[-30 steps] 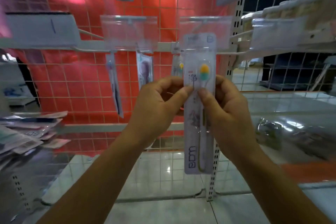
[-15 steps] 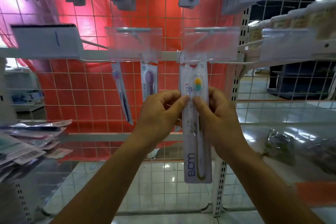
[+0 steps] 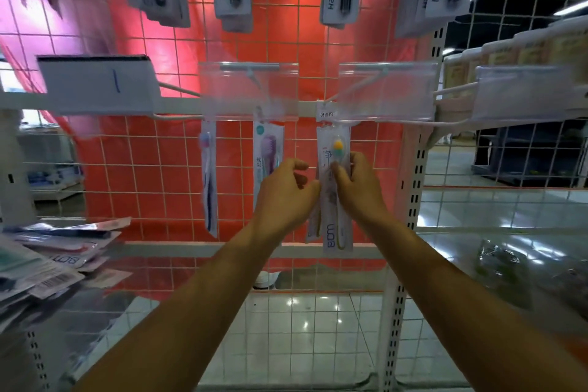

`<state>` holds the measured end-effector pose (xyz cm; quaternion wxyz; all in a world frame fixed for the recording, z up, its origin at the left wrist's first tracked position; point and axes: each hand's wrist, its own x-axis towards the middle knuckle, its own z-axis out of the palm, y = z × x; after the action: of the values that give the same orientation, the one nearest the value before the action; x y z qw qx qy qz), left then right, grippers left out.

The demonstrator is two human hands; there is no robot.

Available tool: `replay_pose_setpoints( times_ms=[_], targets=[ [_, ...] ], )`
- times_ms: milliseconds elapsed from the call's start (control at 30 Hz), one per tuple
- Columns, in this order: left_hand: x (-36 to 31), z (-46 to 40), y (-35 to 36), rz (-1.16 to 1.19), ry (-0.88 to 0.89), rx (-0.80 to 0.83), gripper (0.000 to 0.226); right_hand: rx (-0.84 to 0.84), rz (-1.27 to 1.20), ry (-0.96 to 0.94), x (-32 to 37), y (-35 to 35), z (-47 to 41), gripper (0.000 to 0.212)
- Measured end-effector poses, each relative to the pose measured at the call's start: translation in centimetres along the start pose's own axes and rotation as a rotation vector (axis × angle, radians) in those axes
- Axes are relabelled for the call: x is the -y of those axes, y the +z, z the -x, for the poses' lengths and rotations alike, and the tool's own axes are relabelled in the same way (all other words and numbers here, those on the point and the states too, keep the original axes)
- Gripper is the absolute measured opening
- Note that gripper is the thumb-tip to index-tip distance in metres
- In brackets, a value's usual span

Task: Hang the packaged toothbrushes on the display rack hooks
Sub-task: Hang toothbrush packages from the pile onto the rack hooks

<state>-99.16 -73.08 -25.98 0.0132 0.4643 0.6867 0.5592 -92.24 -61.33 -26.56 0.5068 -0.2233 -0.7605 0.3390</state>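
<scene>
Clear pack [image 3: 334, 188] now hangs under the hook [image 3: 331, 120], raised from chest level a second ago. Right hand [image 3: 356, 188] pinches it at the brush head; left hand [image 3: 286, 191] has let go, fingers loosely curled just beside it. Seating looks nearly complete.

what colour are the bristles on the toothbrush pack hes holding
Yellow-orange over teal-green, on the packaged toothbrush the right hand pinches; head view.
</scene>
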Motion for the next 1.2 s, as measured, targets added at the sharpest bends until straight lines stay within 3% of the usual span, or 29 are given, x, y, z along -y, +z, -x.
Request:
replay_pose_setpoints(
  times_ms=[167, 400, 533, 700, 767, 1033, 1200],
  targets=[
    [1.0, 0.9, -1.2, -0.068, 0.042, 0.027, 0.034, 0.000, 0.019, 0.046, -0.7, 1.2, -1.4, 0.014],
    [0.8, 2.2, -2.2, -0.209, 0.046, 0.051, 0.030, 0.104, 0.065, 0.172, -2.7, 1.6, 0.1, 0.042],
    [0.8, 4.0, -2.7, -0.317, 0.041, 0.064, 0.031, -0.002, 0.172, 0.232, -3.8, 1.1, 3.2, 0.056],
    [1.5, 7.4, -4.0, -0.363, -0.031, 0.090, 0.027, -0.092, 0.226, 0.003, -1.9, 0.4, 9.7, 0.035],
    [1.8, 8.9, -4.6, -0.384, -0.034, 0.062, 0.025, -0.042, 0.207, -0.086, -1.1, 0.7, 12.0, 0.033],
    [4.3, 11.8, -8.5, -0.464, -0.036, 0.101, 0.020, 0.237, 0.130, -0.114, 1.8, 3.8, 17.5, 0.017],
    [5.7, 11.7, -13.8, -0.546, -0.049, 0.135, 0.024, 0.338, 0.074, -0.114, 6.5, 9.8, 17.5, 0.012]
  ],
)
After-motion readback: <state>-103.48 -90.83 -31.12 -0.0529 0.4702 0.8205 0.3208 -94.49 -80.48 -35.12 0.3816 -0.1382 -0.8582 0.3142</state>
